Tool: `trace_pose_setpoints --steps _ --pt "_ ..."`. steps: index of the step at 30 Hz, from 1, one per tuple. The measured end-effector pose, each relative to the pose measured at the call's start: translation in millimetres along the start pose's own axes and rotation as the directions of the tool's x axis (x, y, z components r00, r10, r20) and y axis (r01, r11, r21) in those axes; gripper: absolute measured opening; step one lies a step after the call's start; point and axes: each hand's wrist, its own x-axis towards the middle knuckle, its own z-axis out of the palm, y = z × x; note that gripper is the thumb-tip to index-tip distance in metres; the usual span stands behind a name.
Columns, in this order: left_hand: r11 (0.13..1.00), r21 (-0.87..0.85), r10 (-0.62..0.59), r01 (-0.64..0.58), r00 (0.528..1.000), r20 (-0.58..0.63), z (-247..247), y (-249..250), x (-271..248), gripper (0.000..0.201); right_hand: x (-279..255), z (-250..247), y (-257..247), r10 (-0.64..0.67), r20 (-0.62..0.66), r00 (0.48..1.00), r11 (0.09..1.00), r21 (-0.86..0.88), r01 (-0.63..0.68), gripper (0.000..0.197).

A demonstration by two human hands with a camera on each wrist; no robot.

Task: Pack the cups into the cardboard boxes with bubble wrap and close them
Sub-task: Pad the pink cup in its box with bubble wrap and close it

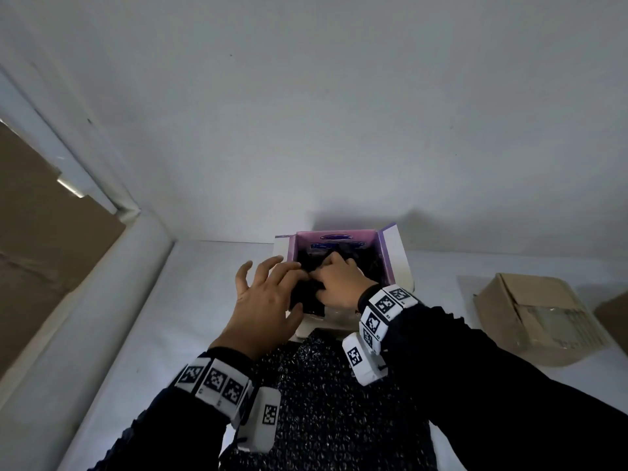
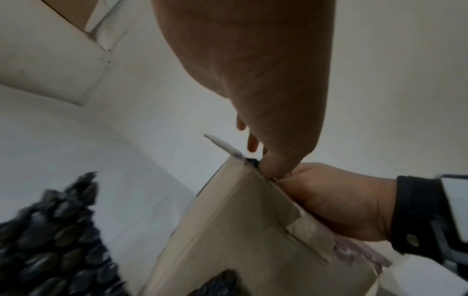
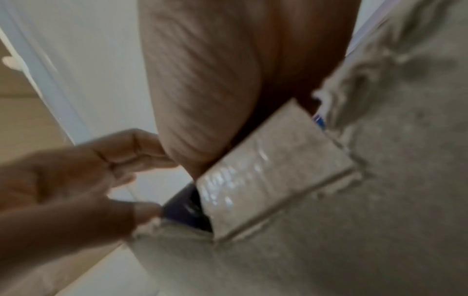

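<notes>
An open cardboard box (image 1: 394, 260) with a purple inside stands at the middle of the white table. Black bubble wrap (image 1: 370, 266) fills it, and no cup shows. My right hand (image 1: 339, 280) reaches in from the near side, its fingers curled into the wrap. My left hand (image 1: 268, 294) lies over the box's near left corner with fingers spread and nearly straight, the thumb against the black wrap at the front wall. In the left wrist view that thumb (image 2: 273, 166) touches the box edge (image 2: 240, 230) beside the right hand (image 2: 341, 200). The right wrist view is blurred, showing the box wall (image 3: 354, 220).
A loose sheet of black bubble wrap (image 1: 333, 402) lies on the table between my forearms, just before the box. A closed, taped brown box (image 1: 537, 317) sits at the right, with another box's corner (image 1: 615, 317) at the frame edge. A white wall rises behind, and brown board (image 1: 40, 232) stands at left.
</notes>
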Motion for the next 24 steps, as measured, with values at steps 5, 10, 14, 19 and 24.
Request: trace_pose_setpoints --steps 5,10,14,19,24 --pt "0.977 0.209 -0.020 -0.041 0.959 0.283 -8 8 30 0.039 -26 -10 6 0.058 -0.388 0.920 0.955 0.290 0.062 0.020" --pt "0.946 0.311 -0.063 -0.088 0.894 0.443 -2 15 44 0.039 -54 -3 9 0.127 -0.288 0.949 0.960 0.278 -0.044 0.026" --pt "0.965 0.260 -0.038 -0.043 0.954 0.297 -3 15 42 0.039 -76 5 10 0.060 -0.394 0.917 0.908 0.403 0.114 0.012" --pt "0.960 0.127 0.232 -0.250 0.963 0.139 9 -1 15 0.055 -104 31 13 -0.138 -0.547 0.826 0.902 0.274 0.333 0.015" --pt "0.920 0.239 0.220 -0.312 0.913 0.343 12 1 8 0.062 -116 65 20 -0.309 -0.547 0.778 0.945 -0.082 0.318 0.006"
